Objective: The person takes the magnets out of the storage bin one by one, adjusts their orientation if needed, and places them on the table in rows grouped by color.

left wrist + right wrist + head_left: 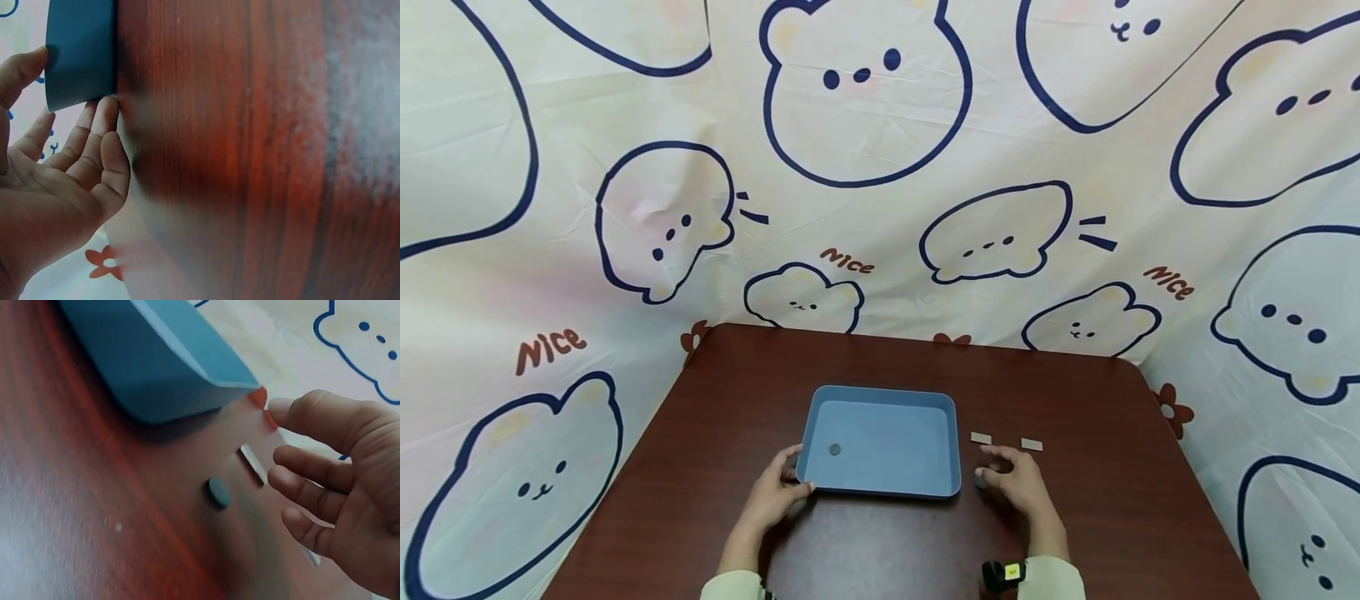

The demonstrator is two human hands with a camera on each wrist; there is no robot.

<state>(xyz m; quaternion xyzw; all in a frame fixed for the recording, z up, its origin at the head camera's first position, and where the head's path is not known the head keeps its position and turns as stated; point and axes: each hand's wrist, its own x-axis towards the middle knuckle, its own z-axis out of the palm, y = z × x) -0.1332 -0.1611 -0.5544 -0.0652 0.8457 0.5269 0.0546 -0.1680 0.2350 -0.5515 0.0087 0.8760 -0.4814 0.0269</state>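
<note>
A shallow blue tray (pixel 880 442) lies on the table. My left hand (pixel 771 492) holds its near left corner; in the left wrist view the thumb and fingertips touch the tray's outer wall (pixel 81 56). Inside the tray, toward the left, is a small grey disc (pixel 835 449). To the right of the tray, my right hand (pixel 1017 482) hovers with loosely bent fingers. A dark round disc (pixel 219 493) rests on the table below that hand, apart from its fingers in the right wrist view.
Two small pale rectangular pieces lie beyond the right hand: a left one (pixel 981 437) and a right one (pixel 1032 445). The brown wooden table (pixel 737 375) meets a cloth (pixel 880 208) printed with cartoon bears at the back and sides.
</note>
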